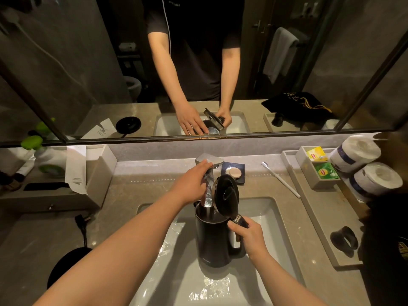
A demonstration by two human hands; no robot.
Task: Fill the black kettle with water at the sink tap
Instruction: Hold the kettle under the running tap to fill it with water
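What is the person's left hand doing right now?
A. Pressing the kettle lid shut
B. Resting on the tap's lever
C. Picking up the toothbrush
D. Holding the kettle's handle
B: the left hand lies on the tap above the sink, while the right hand has its grip on the handle of the black kettle, whose lid stands open under the running water.
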